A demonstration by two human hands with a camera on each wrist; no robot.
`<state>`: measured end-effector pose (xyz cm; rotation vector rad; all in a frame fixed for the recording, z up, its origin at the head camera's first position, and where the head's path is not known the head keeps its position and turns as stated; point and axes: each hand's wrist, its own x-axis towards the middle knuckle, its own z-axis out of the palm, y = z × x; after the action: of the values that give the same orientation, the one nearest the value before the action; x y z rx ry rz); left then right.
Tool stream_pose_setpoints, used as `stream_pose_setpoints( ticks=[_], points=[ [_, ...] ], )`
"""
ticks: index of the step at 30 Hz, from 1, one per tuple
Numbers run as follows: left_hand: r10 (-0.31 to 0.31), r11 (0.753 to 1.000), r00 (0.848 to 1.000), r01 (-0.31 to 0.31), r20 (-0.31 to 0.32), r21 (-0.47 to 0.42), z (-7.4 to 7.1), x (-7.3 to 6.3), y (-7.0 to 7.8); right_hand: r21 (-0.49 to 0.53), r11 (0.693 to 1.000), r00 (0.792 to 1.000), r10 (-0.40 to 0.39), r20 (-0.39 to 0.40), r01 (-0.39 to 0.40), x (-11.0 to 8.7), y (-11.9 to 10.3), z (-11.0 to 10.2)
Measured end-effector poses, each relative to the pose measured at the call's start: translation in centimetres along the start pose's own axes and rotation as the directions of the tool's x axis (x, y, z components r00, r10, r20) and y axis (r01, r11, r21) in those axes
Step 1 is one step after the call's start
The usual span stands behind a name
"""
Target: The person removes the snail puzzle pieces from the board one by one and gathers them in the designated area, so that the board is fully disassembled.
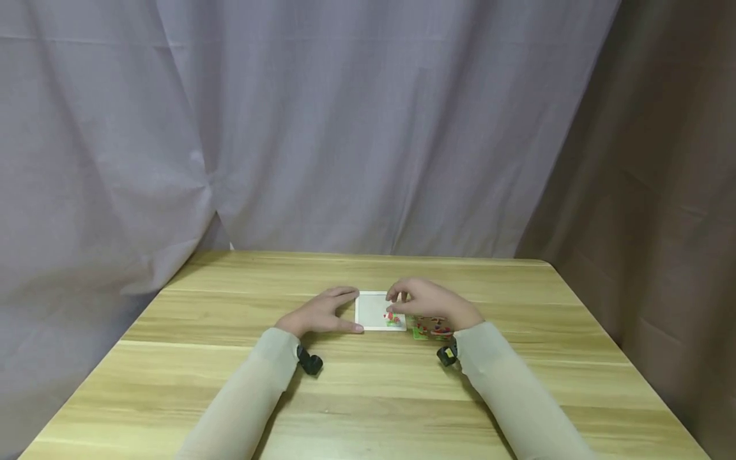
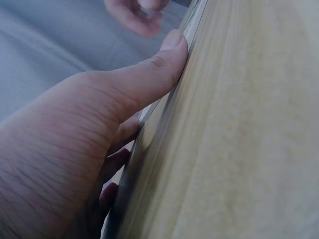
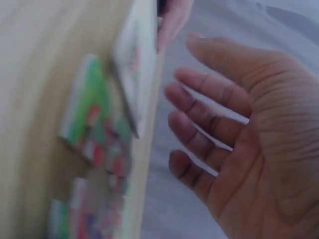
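Note:
A white-rimmed shallow tray (image 1: 370, 311) lies on the table, with a small piece (image 1: 393, 319) printed in red and green at its near right corner. My left hand (image 1: 323, 312) rests along the tray's left side, thumb at the near corner and forefinger at the far one; in the left wrist view the thumb (image 2: 154, 69) lies straight against the edge. Over the tray's right side hovers my right hand (image 1: 428, 300). Its fingers are loosely bent with nothing between them in the right wrist view. Right of the tray lie colourful flat pieces (image 1: 422, 331), partly hidden under the right wrist.
The wood-grain table (image 1: 368, 396) extends around the tray, its far edge close to a grey curtain (image 1: 322, 128). A darker curtain (image 1: 644, 191) hangs at the right. Each wrist carries a small black camera, such as the left one (image 1: 310, 363).

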<state>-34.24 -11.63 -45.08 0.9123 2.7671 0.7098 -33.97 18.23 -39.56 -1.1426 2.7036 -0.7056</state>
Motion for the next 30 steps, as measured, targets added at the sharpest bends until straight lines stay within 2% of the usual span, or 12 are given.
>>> stream_pose_setpoints(
  ticks=[4, 9, 17, 23, 30],
  points=[
    [0.008, 1.0, 1.0, -0.008, 0.001, -0.003, -0.2, 0.0, 0.1, -0.077, 0.997, 1.0, 0.002, 0.022, 0.0, 0.5, 0.3, 0.8],
    [0.012, 1.0, 1.0, -0.012, -0.01, -0.005, -0.4, 0.1, 0.2, -0.109, 0.994, 0.999, 0.032, 0.013, -0.03, 0.6, 0.5, 1.2],
    [0.025, 0.999, 1.0, -0.025, -0.009, -0.022, -0.2, -0.3, 0.3, -0.085, 0.995, 0.998, 0.057, 0.025, -0.054, 0.6, 0.4, 1.9],
    [0.024, 0.999, 1.0, -0.024, -0.015, -0.024, -0.2, -0.1, 0.2, -0.061, 0.996, 0.998, 0.065, 0.023, -0.063, 0.8, 0.5, 1.9],
    [0.014, 1.0, 1.0, -0.014, 0.002, -0.021, -0.2, 0.0, 0.1, 0.033, 0.994, 0.994, 0.1, 0.034, -0.101, 0.4, 0.5, 1.7]
  ],
)
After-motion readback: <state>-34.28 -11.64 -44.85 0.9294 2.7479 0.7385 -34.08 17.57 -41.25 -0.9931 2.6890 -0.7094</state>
